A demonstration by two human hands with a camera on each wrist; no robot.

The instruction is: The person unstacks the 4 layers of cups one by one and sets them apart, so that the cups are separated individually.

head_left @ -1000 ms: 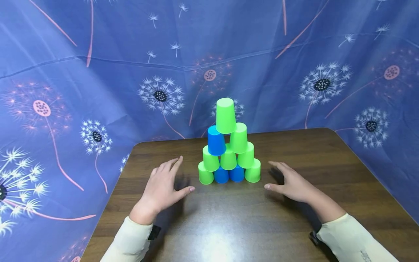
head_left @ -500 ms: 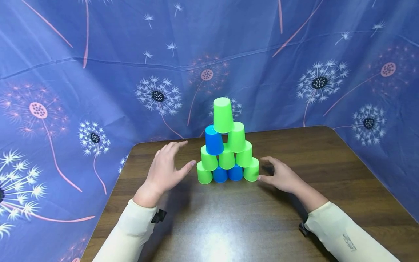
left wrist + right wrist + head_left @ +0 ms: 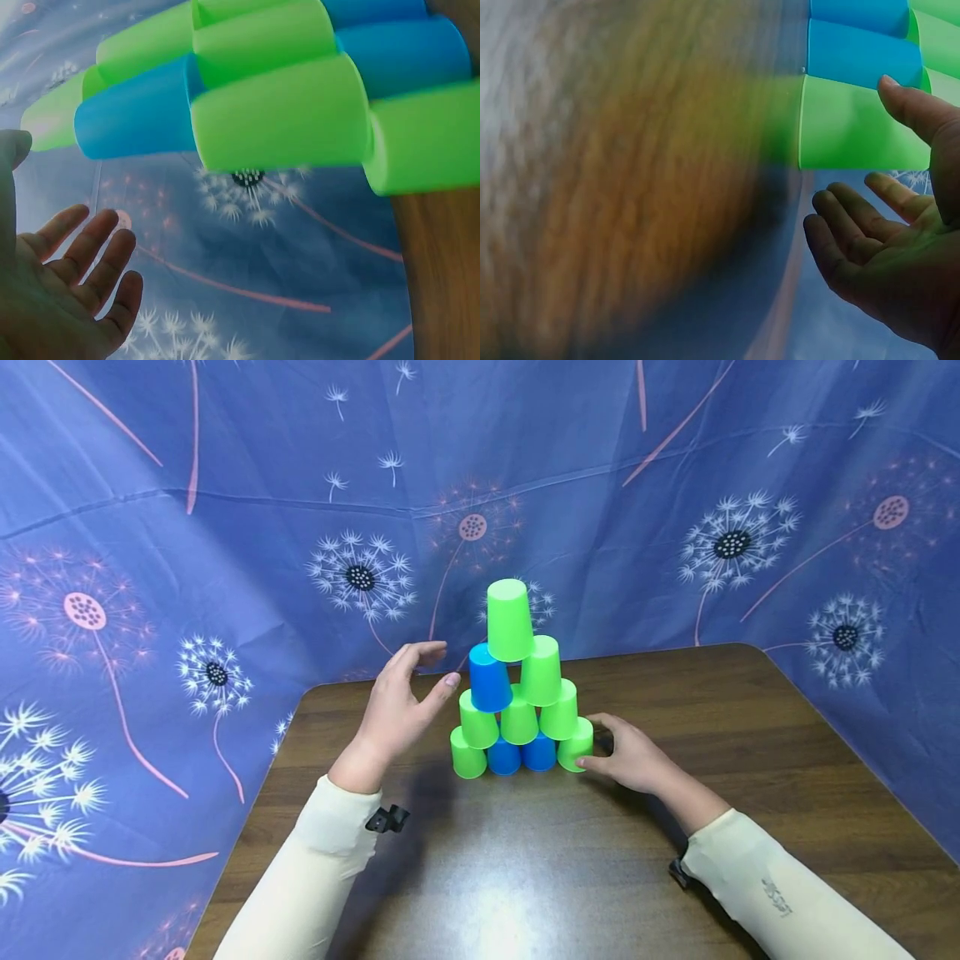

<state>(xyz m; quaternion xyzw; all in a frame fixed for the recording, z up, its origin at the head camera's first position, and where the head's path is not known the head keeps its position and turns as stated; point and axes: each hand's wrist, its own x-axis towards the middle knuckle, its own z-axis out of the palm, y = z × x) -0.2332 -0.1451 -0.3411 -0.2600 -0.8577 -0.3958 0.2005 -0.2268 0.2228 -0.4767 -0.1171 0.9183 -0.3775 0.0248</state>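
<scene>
Green and blue cups stand upside down in a four-level pyramid, one green cup point(image 3: 509, 620) on top. The left hand point(image 3: 397, 710) is raised left of the blue cup point(image 3: 490, 678) on the level below, fingers spread and holding nothing. In the left wrist view that hand point(image 3: 75, 277) has a gap between its fingers and the blue cup point(image 3: 139, 112). The right hand point(image 3: 633, 756) is around the right side of the bottom right green cup point(image 3: 576, 745), thumb in front of it. In the right wrist view the hand's point(image 3: 892, 232) fingers are relaxed beside that cup point(image 3: 855, 124); contact cannot be told.
The pyramid stands on a brown wooden table point(image 3: 480, 860). Behind it hangs a blue cloth point(image 3: 600, 543) with a dandelion pattern. A small black device is at each wrist, by the cream sleeves point(image 3: 322, 852).
The left hand has risen and moved right, closer to the upper cups. The right hand has moved left, to the bottom right green cup. The cups keep their arrangement.
</scene>
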